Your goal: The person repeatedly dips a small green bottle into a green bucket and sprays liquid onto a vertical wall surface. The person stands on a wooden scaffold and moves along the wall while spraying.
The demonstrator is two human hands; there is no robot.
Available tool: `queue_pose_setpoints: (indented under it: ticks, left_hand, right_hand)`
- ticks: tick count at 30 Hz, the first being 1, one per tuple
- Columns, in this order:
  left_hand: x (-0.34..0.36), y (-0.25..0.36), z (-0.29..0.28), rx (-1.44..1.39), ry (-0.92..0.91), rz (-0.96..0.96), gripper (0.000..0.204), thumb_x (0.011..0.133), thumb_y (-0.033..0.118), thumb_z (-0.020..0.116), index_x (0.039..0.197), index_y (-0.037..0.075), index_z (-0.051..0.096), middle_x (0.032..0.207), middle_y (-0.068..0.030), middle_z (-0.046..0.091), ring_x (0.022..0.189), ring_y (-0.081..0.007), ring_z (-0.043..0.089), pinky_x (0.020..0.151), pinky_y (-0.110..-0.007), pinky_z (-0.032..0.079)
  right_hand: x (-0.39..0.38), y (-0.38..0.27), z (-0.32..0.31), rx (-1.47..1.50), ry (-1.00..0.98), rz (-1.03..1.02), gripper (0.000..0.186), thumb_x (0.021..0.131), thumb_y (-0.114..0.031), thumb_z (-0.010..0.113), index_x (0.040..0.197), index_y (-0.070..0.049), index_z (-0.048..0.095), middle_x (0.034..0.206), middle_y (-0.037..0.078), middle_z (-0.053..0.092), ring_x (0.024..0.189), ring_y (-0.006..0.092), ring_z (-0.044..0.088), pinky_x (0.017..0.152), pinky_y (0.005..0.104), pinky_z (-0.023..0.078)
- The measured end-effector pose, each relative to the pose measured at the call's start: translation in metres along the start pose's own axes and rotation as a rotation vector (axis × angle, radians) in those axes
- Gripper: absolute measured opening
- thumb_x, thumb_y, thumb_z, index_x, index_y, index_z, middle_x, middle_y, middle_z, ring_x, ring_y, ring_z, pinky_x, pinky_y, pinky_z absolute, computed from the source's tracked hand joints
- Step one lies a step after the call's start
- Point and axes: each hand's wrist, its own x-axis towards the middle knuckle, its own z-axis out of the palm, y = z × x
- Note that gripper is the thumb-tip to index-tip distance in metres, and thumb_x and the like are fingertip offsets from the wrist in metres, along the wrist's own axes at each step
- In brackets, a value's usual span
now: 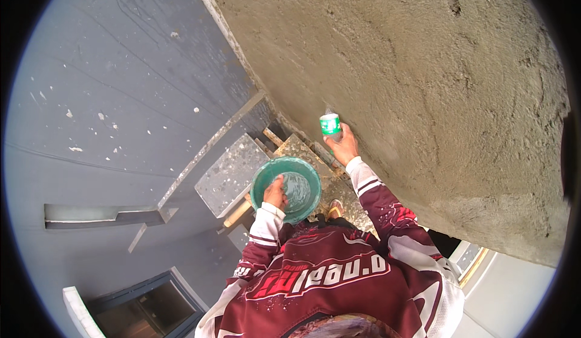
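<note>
My right hand [343, 145] is wrapped round a clear plastic bottle with a green and white label [330, 124]. The bottle's narrow clear end points away from me, close to the rough grey-brown plastered wall [423, 96]; whether it touches the wall I cannot tell. Nearer to me, my left hand [275, 193] grips the near left rim of a round green basin [314, 176], its fingers closed and partly over the inside. Water [298, 194] lies in the basin, which is held in front of my body.
Below the basin are a speckled grey board [233, 171] and mortar-stained planks [342, 196], with my foot [336, 208] on them. A grey paint-spattered wall [121, 96] with a ledge [212, 145] stands at left. A dark-framed window [148, 308] shows at lower left.
</note>
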Motion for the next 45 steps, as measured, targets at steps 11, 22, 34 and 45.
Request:
queue_pose_setpoints:
  ticks: [11,22,34,45]
  left_hand:
    - [0.02,0.001,-0.088,-0.11,0.185,0.042,0.045,0.08,0.047,0.063,0.089,0.005,0.048,0.054,0.0006,0.032,0.043,-0.0135,0.036,0.04,-0.031,0.033]
    - [0.035,0.003,-0.111,-0.095,0.206,-0.068,0.038,0.081,0.05,0.059,0.077,0.015,0.045,0.055,0.0028,0.028,0.047,-0.0129,0.033,0.047,-0.032,0.031]
    - [0.039,0.022,-0.08,-0.06,0.141,-0.084,0.042,0.082,0.053,0.057,0.066,0.018,0.041,0.054,0.0033,0.03,0.044,-0.0131,0.035,0.045,-0.033,0.036]
    - [0.039,0.032,-0.043,0.011,0.059,-0.068,0.041,0.083,0.054,0.055,0.073,0.017,0.04,0.058,0.0028,0.032,0.045,-0.013,0.035,0.046,-0.032,0.036]
  right_hand:
    - [-0.108,0.128,-0.056,-0.22,-0.026,-0.16,0.067,0.072,-0.012,0.07,0.127,0.001,0.034,0.123,0.022,0.045,0.115,0.0344,0.046,0.094,0.0378,0.039]
    - [-0.261,0.193,-0.148,-0.557,0.041,0.574,0.066,0.067,-0.021,0.073,0.125,-0.013,0.042,0.111,0.019,0.055,0.1,0.0373,0.057,0.087,0.0443,0.046]
    - [-0.156,0.099,-0.103,-0.078,0.315,0.323,0.063,0.069,-0.024,0.073,0.121,-0.003,0.044,0.108,0.021,0.057,0.1,0.0344,0.058,0.086,0.0404,0.045]
    - [-0.308,0.252,-0.128,-0.263,0.412,0.422,0.065,0.068,-0.009,0.073,0.122,-0.005,0.037,0.113,0.019,0.052,0.102,0.0345,0.055,0.09,0.0401,0.043]
